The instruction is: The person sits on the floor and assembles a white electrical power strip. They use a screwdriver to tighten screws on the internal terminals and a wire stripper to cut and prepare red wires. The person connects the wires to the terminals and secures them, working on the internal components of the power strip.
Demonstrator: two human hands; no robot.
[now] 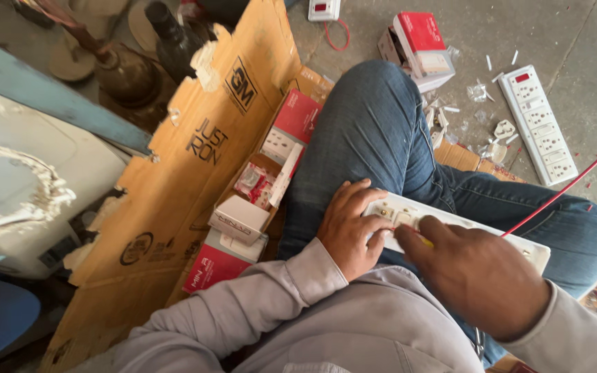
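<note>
We steady the white socket strip (492,231) on our lap: left hand (349,228) gripping its end, right hand (475,273) closed around a yellow-tipped tool (423,241)

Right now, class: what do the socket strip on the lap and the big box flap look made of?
Socket strip: likely moulded plastic, smooth, white, slightly glossy. Box flap: brown corrugated cardboard, matt, with torn, ragged edges.

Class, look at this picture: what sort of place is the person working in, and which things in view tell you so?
Probably a small electrical workshop, worked on the floor: a white socket strip across the lap, another socket strip on the concrete, and a cardboard carton of boxed switches.
</note>
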